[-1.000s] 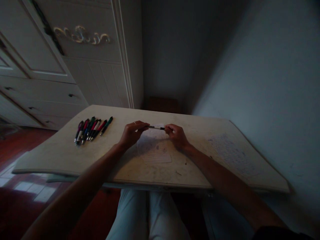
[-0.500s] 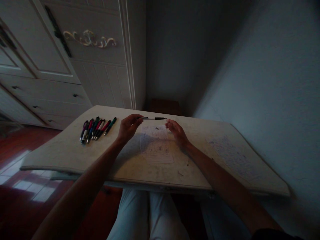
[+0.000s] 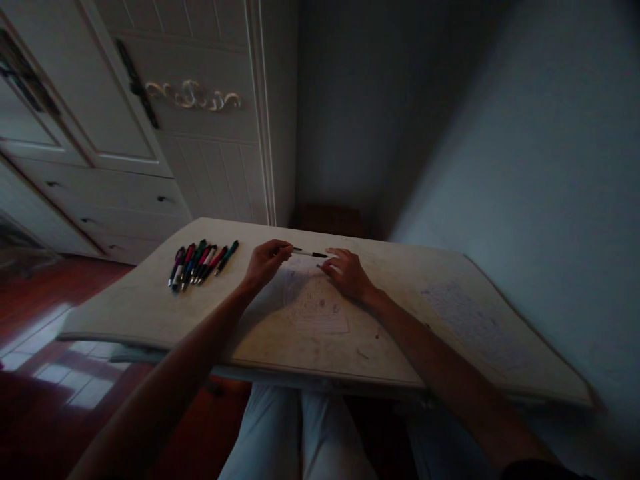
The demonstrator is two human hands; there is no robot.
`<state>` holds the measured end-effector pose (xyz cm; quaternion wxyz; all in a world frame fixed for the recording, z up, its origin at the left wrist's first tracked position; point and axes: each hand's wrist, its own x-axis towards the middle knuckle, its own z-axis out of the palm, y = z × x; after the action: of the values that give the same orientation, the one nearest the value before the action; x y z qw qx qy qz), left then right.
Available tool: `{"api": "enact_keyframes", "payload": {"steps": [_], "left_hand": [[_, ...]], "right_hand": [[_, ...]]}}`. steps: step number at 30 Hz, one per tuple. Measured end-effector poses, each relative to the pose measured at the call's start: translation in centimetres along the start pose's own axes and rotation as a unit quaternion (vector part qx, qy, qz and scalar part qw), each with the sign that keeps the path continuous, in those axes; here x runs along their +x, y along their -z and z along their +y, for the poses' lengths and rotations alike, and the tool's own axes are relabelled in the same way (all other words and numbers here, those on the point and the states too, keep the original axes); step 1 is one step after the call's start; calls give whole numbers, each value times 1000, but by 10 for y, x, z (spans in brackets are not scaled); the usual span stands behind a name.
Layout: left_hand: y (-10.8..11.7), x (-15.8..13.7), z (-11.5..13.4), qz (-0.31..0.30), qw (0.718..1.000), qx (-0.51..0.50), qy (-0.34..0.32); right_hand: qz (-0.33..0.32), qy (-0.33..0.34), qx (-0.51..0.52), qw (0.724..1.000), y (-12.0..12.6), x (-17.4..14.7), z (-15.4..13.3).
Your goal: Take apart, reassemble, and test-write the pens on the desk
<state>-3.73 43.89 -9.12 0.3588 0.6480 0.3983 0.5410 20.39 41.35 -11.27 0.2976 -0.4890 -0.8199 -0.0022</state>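
My left hand (image 3: 269, 265) pinches a slim pen (image 3: 309, 253) with a white barrel and a black front section, held level above the desk. The pen points right. Close by its black tip is my right hand (image 3: 345, 272), fingers curved and apart; whether a fingertip touches the tip I cannot tell. A tiny dark piece (image 3: 319, 266) lies at the edge of my right fingers, too small to name. Below both hands rests a sheet of paper (image 3: 320, 323) with scribbled marks, its upper part partly hidden.
Several pens (image 3: 200, 263) with coloured and white barrels lie grouped on the left of the pale desk (image 3: 125, 307). Handwriting (image 3: 470, 320) covers part of the right side. A white cabinet (image 3: 215, 167) stands behind at left, a wall (image 3: 540, 167) at right.
My right hand has moved in toward the pen's tip and over the paper's upper right, its fingers curling more. My left hand still holds the pen. The view has shifted slightly.
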Motion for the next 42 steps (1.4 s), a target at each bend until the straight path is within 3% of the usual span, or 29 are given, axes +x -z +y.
{"api": "enact_keyframes", "payload": {"steps": [11,15,36,42], "left_hand": [[-1,3,1,34,998,-33,37],[-1,3,3,38,998,-35,43],[-2,2,5,30,998,-35,50],[-1,2,6,24,997,-40,56]], "right_hand": [[-36,20,4,999,-8,-3,7],[-12,36,23,999,-3,-3,8],[-46,-11,49,998,6,-6,7],[13,-37,74,996,9,-5,6]]}}
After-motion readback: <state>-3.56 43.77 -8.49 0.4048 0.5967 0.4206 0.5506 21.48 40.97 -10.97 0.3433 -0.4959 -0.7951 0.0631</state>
